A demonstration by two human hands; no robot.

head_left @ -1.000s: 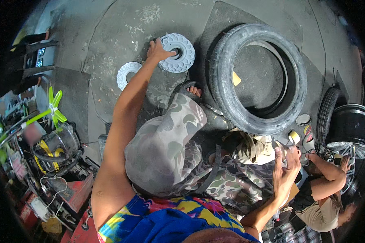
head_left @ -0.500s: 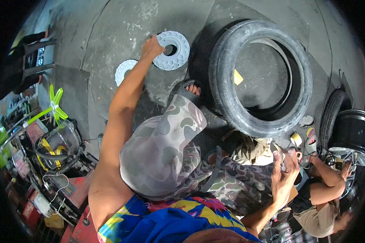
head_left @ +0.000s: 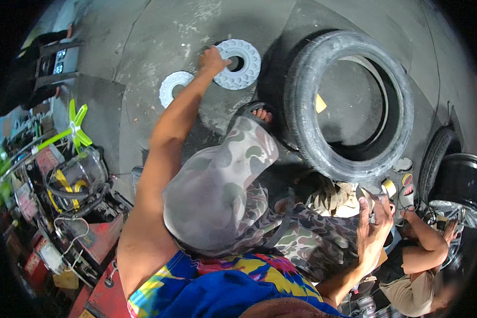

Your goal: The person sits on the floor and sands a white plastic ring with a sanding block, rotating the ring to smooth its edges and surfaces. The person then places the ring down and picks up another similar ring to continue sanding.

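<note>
My left arm reaches far out over the floor. My left hand [head_left: 213,61] grips a flat light-grey ring [head_left: 240,80] by its left side, with the thumb over the edge of its centre hole. The ring has a raised pattern all round and lies at floor level. A second, similar grey ring [head_left: 167,90] is just left of my forearm, partly hidden behind it. Beside my right leg, my right hand [head_left: 372,225] is curled with its fingers pointing away from me. What it holds is too unclear to name.
A large tyre [head_left: 300,127] lies right of my sandalled foot [head_left: 261,114], a yellow piece [head_left: 320,104] inside it. Tape rolls [head_left: 388,187], another tyre [head_left: 434,159], a black wheel rim [head_left: 458,175] and a seated person [head_left: 424,254] are at right. Red machinery [head_left: 108,286] stands left.
The whole view has shifted slightly, so the floor and tyre appear further right. My left hand keeps its grip on the ring. My right hand stays in much the same place.
</note>
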